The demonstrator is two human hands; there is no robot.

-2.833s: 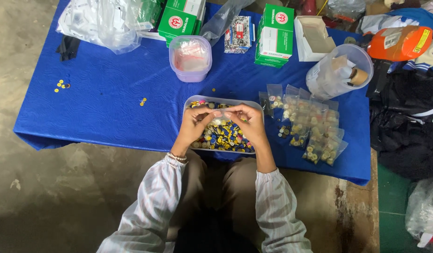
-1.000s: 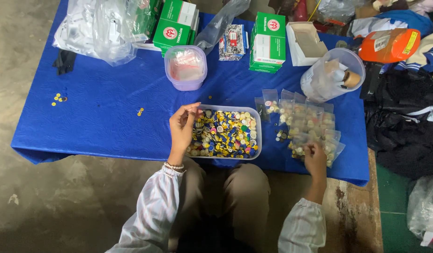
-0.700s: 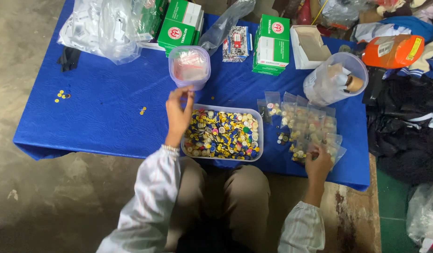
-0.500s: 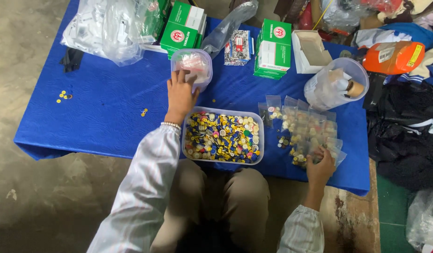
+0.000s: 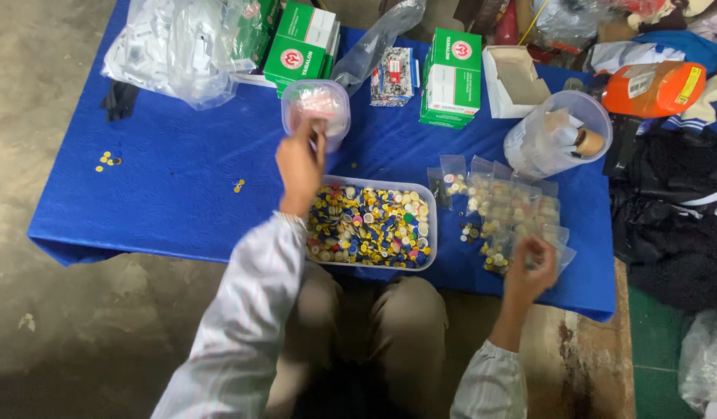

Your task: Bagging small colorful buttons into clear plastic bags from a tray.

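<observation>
left hand (image 5: 299, 164): arm stretched far across the tabletop (image 5: 180, 194), sleeve pale and striped, wrist straight, band at the wrist. back of the hand faces the camera; fingers (image 5: 318, 133) bunched and pointing far, tips drawn together; whether they pinch anything cannot be told.

right hand (image 5: 531, 270): arm bent, forearm short in view, cuff pale. hand sits at the near right edge of the tabletop, fingers curled inward, loosely closed; contents, if any, hidden.
</observation>
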